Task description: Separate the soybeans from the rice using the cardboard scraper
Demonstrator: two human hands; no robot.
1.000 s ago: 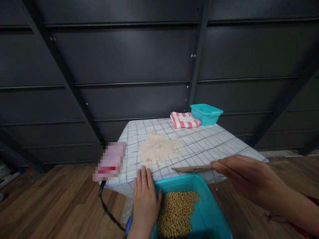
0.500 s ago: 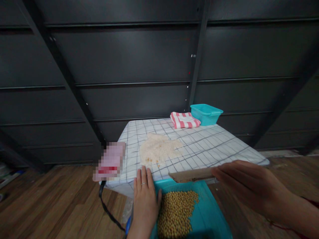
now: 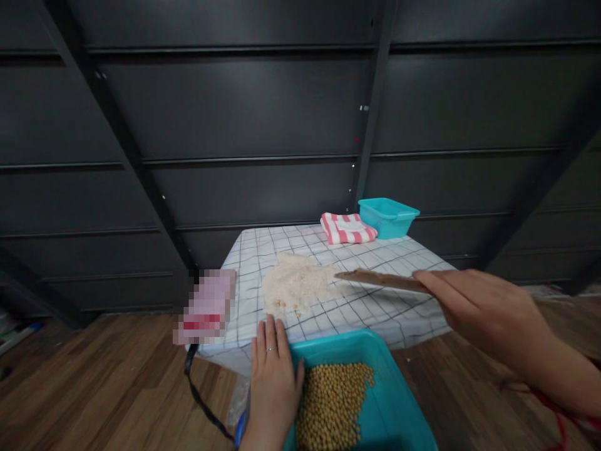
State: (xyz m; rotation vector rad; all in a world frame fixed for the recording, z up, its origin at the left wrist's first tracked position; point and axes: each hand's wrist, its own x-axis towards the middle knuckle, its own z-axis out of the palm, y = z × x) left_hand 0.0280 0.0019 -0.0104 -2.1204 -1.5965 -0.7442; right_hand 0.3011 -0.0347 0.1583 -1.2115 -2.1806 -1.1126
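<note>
My left hand [image 3: 273, 382] lies along the left rim of a teal plastic basin [image 3: 399, 394], thumb inside and straight fingers outside, holding it against the table's front edge. Inside the basin is a layer of yellowish soybeans [image 3: 331, 404]. My right hand [image 3: 488, 313] is closed on one end of a flat strip of cardboard [image 3: 380, 280], held above the table's right part. The strip's free tip is by the right side of a spread of pale grains [image 3: 298, 282], which looks like rice. A few soybeans [image 3: 282, 304] lie at the front of that spread.
A checked white cloth [image 3: 253, 250] covers the table. At its back right stand a folded red-and-white striped towel [image 3: 347, 228] and a second teal basin [image 3: 387, 219]. A pixelated pinkish object [image 3: 209, 307] with a black cord [image 3: 201, 394] is at the left edge. Dark panels rise behind.
My right hand has moved the cardboard strip up and away from the basin's far rim, over the table to the right of the grains. My left hand and the basin have stayed put.
</note>
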